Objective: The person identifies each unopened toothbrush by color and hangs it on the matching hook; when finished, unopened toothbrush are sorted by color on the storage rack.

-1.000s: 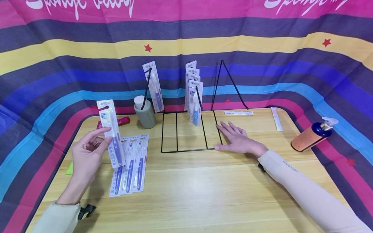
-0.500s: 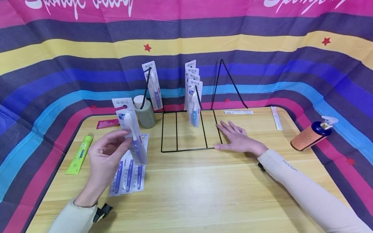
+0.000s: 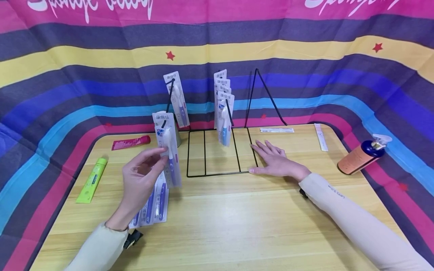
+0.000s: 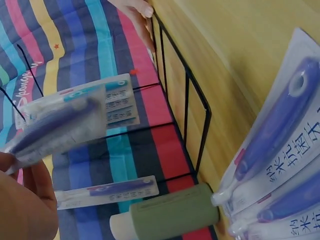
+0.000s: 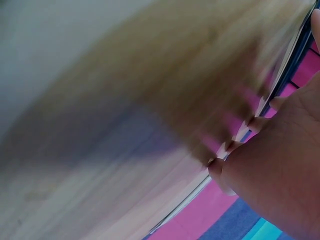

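My left hand (image 3: 144, 180) pinches a packaged purple toothbrush (image 3: 170, 158) by its edge, held upright before the left hook (image 3: 170, 92) of a black wire rack (image 3: 213, 174). The card's hanging hole lines up with that hook's tip; I cannot tell whether the tip passes through. One packaged purple toothbrush (image 3: 179, 103) hangs further back on the same hook. On the middle hook hang several packs, a blue toothbrush (image 3: 224, 126) foremost. My right hand (image 3: 274, 160) lies with spread fingers on the right side of the rack's base. Below my left hand lie more purple toothbrush packs (image 4: 280, 120).
Behind the held pack stands a grey-green bottle (image 4: 172, 212). A green tube (image 3: 91, 182) and a red tube (image 3: 130, 143) lie at the left. Two packs, one a narrow white pack (image 3: 277, 130), lie back right, near an orange pump bottle (image 3: 361, 157).
My left hand has carried the toothbrush pack rightward, from above the lying packs to the left hook's tip. The green tube has come into full view. My right hand stays put.
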A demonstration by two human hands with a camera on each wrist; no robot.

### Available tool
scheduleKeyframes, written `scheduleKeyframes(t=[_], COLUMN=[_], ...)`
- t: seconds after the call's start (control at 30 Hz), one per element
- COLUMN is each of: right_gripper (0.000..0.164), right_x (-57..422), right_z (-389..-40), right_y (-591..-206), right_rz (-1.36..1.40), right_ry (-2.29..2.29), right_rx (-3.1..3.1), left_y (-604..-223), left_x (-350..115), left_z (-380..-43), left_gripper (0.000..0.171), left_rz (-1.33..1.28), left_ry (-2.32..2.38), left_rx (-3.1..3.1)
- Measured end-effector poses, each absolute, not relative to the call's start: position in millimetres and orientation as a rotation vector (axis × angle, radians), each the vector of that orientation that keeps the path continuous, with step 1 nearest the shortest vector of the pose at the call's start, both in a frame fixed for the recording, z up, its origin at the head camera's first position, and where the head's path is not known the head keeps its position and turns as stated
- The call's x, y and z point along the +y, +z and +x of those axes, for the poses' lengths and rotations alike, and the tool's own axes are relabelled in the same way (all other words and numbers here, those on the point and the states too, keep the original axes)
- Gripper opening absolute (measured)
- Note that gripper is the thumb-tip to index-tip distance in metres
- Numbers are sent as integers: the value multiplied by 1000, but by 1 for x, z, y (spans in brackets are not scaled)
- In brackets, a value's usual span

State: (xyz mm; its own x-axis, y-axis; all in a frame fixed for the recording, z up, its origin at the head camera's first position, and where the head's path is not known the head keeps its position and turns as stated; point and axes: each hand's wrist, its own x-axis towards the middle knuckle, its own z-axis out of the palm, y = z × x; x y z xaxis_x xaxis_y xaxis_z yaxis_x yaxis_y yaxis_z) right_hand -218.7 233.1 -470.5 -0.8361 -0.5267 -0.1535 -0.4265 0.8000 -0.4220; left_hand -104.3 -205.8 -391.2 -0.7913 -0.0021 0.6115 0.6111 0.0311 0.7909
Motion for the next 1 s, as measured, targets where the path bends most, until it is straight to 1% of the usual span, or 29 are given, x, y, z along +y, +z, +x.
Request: scheduleKeyframes(t=[0.13, 0.27, 0.6, 0.83, 1.0], right_gripper=[109, 109, 109, 108, 109], right_x=[233, 233, 232, 232, 233], right_z=[-219, -219, -217, -216, -217], right_y=[-470, -470, -470, -470, -470], right_rz=[-735, -732, -727, -723, -728], right_ry=[-546, -546, -544, -543, -538], right_rx=[2726, 2727, 2725, 2721, 2723], left_y=[-391, -386, -374, -374, -378], left_x=[-204, -203, -201, -201, -209], left_z=[-118, -135, -186, -211, -219], left_gripper=[32, 36, 44, 40, 39], left_rz=[-610, -591, -472, -479, -456], left_ry=[-1790, -1811, -1956, -2032, -2047], left_rx=[-1887, -1958, -2086, -2048, -2045])
